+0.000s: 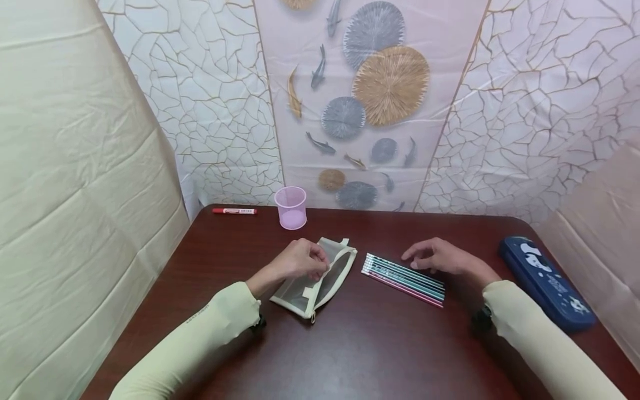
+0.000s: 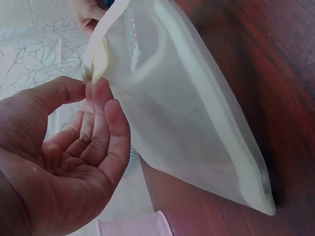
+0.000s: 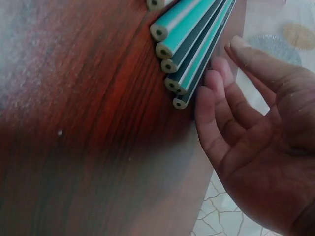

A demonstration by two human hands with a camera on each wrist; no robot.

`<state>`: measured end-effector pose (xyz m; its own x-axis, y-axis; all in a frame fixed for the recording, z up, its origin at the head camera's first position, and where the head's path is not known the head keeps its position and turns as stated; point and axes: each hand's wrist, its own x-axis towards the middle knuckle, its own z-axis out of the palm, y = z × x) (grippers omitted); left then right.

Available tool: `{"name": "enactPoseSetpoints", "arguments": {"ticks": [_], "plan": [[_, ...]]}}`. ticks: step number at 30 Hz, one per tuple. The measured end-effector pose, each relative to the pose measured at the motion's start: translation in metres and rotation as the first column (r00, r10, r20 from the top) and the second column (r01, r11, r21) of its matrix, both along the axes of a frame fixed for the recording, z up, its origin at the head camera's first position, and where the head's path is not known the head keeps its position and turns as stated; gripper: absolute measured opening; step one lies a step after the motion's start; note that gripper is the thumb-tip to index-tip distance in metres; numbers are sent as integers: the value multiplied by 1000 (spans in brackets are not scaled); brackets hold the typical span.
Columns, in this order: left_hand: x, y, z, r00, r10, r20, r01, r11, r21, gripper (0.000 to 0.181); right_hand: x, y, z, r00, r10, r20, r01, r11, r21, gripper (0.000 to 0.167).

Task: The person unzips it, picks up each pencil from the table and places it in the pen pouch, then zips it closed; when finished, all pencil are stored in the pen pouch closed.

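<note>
My left hand [image 1: 299,260] pinches the pale edge of a see-through mesh pencil pouch [image 1: 294,293] between thumb and fingertips. The pouch lies on the table with its zipped side parted, its zip pull toward me. In the left wrist view the mesh pouch [image 2: 182,132] is lifted at the pinched edge, beside the left hand [image 2: 74,142]. A row of pencils [image 1: 400,278], mostly green with a pink-red one nearest me, lies right of the pouch. Loosely bent, the fingers of my right hand [image 1: 441,256] are at the pencils' far side; whether they touch I cannot tell. Unsharpened ends of the pencils [image 3: 184,24] show in the right wrist view.
A navy pencil case [image 1: 545,283] with a panda picture lies at the table's right edge. Toward the back stand a pink mesh cup [image 1: 291,208] and, left of it, a lying red marker [image 1: 234,211]. Patterned cloth [image 1: 345,166] hangs behind the dark table [image 1: 370,355].
</note>
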<state>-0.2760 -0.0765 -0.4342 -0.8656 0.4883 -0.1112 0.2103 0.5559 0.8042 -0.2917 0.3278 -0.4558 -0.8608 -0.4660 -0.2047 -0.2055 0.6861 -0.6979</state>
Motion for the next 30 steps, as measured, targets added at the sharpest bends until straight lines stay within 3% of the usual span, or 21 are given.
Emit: {"name": "enactPoseSetpoints", "arguments": {"ticks": [5,10,15,21,30], "plan": [[1,-3,3,1000,18,-17,-19,999,-44,7,-8,-2,-4,999,34,4,-34,999,6,22],[0,-3,5,1000,15,-25,-17,998,-64,8,-6,-4,-5,999,29,-21,-29,999,22,17],[-2,-3,6,1000,7,-24,-9,997,-76,8,-3,-11,-2,995,42,-95,-32,995,98,23],[-2,-3,8,1000,8,-28,-10,997,-74,8,-1,-21,3,975,47,-215,12,965,261,33],[-4,-4,9,1000,6,-24,-9,995,-94,8,-2,-23,2,955,52,-293,59,931,359,29]]}}
